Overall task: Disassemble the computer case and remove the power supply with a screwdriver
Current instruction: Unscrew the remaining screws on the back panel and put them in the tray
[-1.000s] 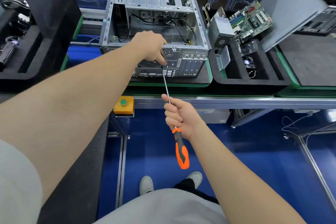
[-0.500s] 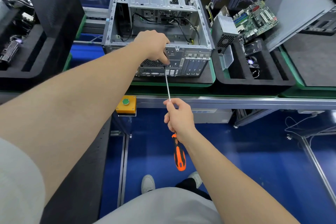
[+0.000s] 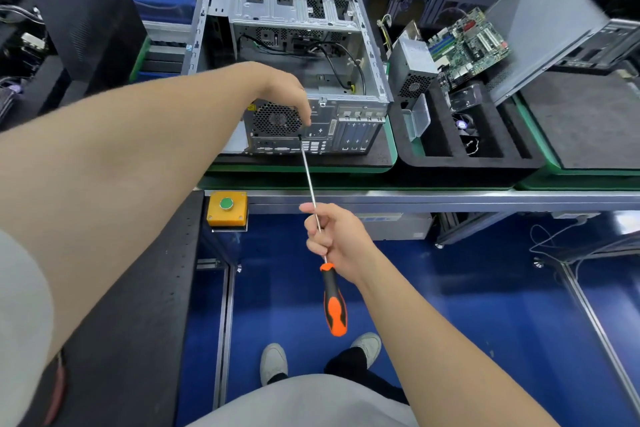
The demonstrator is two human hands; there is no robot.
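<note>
Head cam: saw PC case side-open on desk, rear panel toward cam. Found PSU in case's near-left corner, fan grille facing out. Noted screwdriver tip on rear panel just right of grille, shaft slanting down into right grip, clamped round bare shaft just above orange/blk handle. Spotted left grip over case edge, fingertips bunched just above tip; couldn't tell if pinching anything. Saw foam tray right of case w/ 2nd PSU, mobo.
</note>
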